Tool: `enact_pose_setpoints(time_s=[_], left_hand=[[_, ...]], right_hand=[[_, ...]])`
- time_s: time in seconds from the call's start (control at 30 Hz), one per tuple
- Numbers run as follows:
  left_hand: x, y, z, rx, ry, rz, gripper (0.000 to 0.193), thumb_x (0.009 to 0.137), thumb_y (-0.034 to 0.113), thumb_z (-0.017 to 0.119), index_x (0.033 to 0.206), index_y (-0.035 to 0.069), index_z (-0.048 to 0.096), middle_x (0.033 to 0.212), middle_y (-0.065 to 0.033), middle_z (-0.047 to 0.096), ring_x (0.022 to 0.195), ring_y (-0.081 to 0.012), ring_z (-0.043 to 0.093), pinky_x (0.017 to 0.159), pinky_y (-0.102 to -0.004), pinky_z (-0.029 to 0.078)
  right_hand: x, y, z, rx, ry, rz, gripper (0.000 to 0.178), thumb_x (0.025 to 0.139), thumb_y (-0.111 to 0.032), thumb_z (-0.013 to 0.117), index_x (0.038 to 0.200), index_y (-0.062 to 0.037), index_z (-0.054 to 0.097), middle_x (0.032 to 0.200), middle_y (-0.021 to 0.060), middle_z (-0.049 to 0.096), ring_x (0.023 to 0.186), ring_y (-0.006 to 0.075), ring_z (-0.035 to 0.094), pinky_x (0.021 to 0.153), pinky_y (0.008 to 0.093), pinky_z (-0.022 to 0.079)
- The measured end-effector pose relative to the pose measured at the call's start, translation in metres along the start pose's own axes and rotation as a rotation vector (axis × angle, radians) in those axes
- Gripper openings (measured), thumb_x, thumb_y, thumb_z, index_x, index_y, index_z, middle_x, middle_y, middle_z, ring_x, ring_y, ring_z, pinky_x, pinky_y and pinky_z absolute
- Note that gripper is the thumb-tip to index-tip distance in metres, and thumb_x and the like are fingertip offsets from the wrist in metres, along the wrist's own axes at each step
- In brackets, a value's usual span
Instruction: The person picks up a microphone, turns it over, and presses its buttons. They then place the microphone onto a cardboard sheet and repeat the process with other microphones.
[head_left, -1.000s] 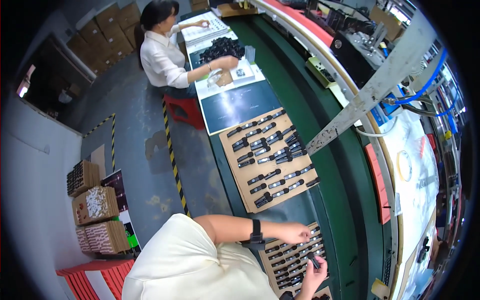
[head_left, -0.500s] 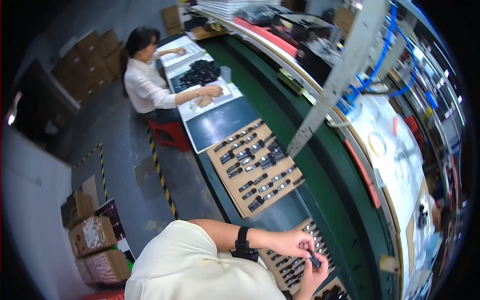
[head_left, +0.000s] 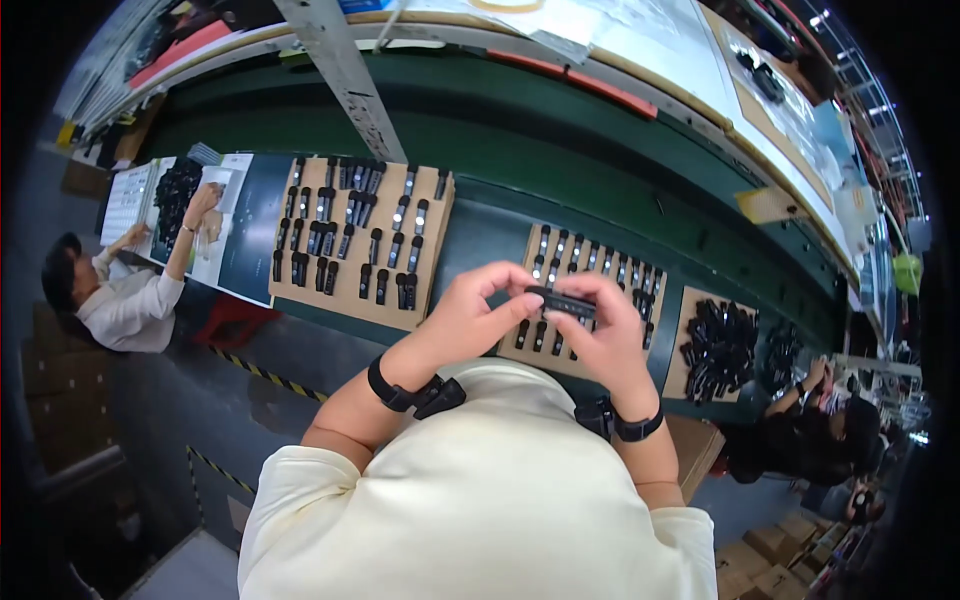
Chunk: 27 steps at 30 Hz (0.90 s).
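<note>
Between my two hands is a small black oblong device (head_left: 566,302), held level above the bench. My left hand (head_left: 480,312) pinches its left end between thumb and fingers. My right hand (head_left: 612,330) grips the other end, thumb below and fingers over the top. Beneath them lies a cardboard sheet (head_left: 512,342) with rows of similar black devices (head_left: 561,240) bearing shiny round spots; my hands hide part of it. Another cardboard sheet (head_left: 350,302), to the left, carries more such devices in looser groups.
A heap of black devices (head_left: 718,350) lies on cardboard at the right. One co-worker (head_left: 130,305) sits at the left bench end, hands near a black pile (head_left: 177,198); another person (head_left: 800,435) works at far right. A slanted metal post (head_left: 345,85) rises behind the bench.
My view has swung to the right, bringing the right-hand heap and the second person into sight. The device stays in both hands, now at mid-picture.
</note>
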<state>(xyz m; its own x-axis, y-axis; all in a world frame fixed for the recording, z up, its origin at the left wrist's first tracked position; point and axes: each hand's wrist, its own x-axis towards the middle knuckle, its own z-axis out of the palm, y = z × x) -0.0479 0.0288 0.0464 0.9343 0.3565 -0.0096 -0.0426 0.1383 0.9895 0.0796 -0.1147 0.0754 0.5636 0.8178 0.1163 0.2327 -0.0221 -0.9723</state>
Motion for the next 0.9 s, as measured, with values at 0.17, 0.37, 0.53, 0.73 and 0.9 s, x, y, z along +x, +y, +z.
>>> enact_pose_setpoints(time_s=[0.17, 0.37, 0.53, 0.73, 0.9], left_hand=[[-0.001, 0.002, 0.004, 0.293, 0.043, 0.125, 0.018, 0.09, 0.011, 0.065, 0.103, 0.0, 0.061, 0.095, -0.0039, 0.064, 0.088, -0.0091, 0.058, 0.081, -0.0257, 0.048], [0.008, 0.004, 0.018, 0.34, 0.05, 0.244, 0.017, 0.084, 0.01, 0.069, 0.097, 0.002, 0.063, 0.09, -0.0084, 0.066, 0.085, -0.0203, 0.061, 0.077, -0.0315, 0.048], [0.016, -0.017, 0.026, 0.648, -0.099, 0.463, 0.018, 0.08, 0.011, 0.07, 0.096, 0.003, 0.064, 0.09, -0.0113, 0.065, 0.084, -0.0288, 0.062, 0.077, -0.0353, 0.048], [0.021, -0.055, 0.029, 0.546, -0.163, 0.047, 0.018, 0.083, 0.006, 0.066, 0.1, 0.0, 0.064, 0.097, -0.0108, 0.066, 0.092, -0.0205, 0.061, 0.085, -0.0321, 0.048], [0.035, -0.083, 0.018, 0.628, -0.089, -0.108, 0.019, 0.086, 0.009, 0.064, 0.102, -0.001, 0.063, 0.095, -0.0097, 0.066, 0.089, -0.0178, 0.061, 0.08, -0.0298, 0.049]], right_hand=[[-0.008, 0.012, -0.01, -0.018, 0.007, -0.029, 0.021, 0.076, -0.002, 0.074, 0.096, -0.0023, 0.065, 0.085, 0.0077, 0.062, 0.077, 0.019, 0.058, 0.066, 0.0268, 0.046], [-0.015, 0.001, -0.022, -0.311, 0.05, -0.26, 0.024, 0.075, -0.003, 0.073, 0.098, -0.0022, 0.065, 0.086, 0.0092, 0.061, 0.078, 0.0219, 0.059, 0.067, 0.0298, 0.047], [-0.043, 0.026, -0.031, -0.433, 0.022, -0.115, 0.026, 0.075, -0.005, 0.071, 0.099, -0.0017, 0.064, 0.09, 0.01, 0.061, 0.078, 0.0231, 0.06, 0.069, 0.0316, 0.049], [-0.112, 0.129, -0.058, -0.498, 0.187, 0.335, 0.023, 0.077, -0.01, 0.07, 0.097, -0.0014, 0.063, 0.088, 0.0116, 0.062, 0.073, 0.0239, 0.061, 0.068, 0.0325, 0.05], [-0.181, 0.22, -0.108, -0.565, 0.492, 0.686, 0.023, 0.078, -0.015, 0.07, 0.094, -0.0013, 0.061, 0.084, 0.0139, 0.065, 0.079, 0.0289, 0.065, 0.07, 0.0363, 0.051]])
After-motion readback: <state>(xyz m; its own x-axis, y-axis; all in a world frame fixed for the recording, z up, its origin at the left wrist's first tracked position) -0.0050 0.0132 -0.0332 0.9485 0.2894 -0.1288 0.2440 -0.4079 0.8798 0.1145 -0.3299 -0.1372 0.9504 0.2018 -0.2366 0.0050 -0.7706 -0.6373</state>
